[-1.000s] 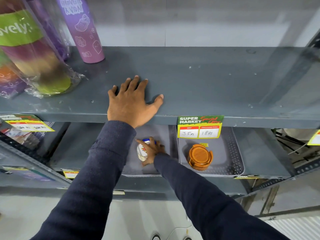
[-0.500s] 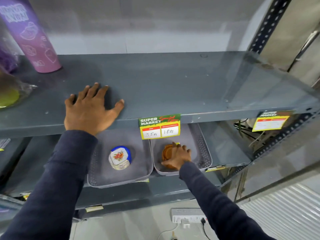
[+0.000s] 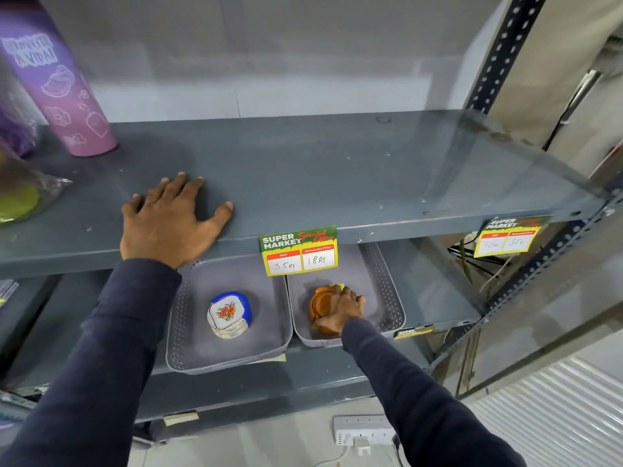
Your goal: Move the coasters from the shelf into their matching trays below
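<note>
Left hand [image 3: 168, 224] flat on the front edge of the upper shelf [image 3: 337, 170], fingers spread, holding nothing. Right hand [image 3: 342, 310] down on the lower shelf [image 3: 435, 291], wrapped over the orange coasters [image 3: 320, 303] inside the right tray [image 3: 387, 298]. Gripping that stack from the right side and the top. Both arms in dark blue sleeves [image 3: 101, 348].

Left tray [image 3: 188, 315] just beside the right one, sides touching or nearly so. Holds a stack of white coasters [image 3: 226, 316] with a red flower picture, plus a blue one at the back. Not touched by any hand.

Price tag [image 3: 299, 251] stuck on the front edge of the upper shelf, above where the two trays meet. Reads "SUPER MARKET" and "Special Offer", then "MRP 35 Rs" and "Discounted Price 18 Rs". Second tag [image 3: 509, 239] near the right end of the same edge, same heading, with "70 Rs" and "35 Rs" written by hand.

Purple bottle [image 3: 64, 92] standing at the back left of the upper shelf, with the words "A VIDA" on it. Something green in clear wrap [image 3: 23, 197] at the far left edge. White power strip [image 3: 362, 433] on the floor below.
</note>
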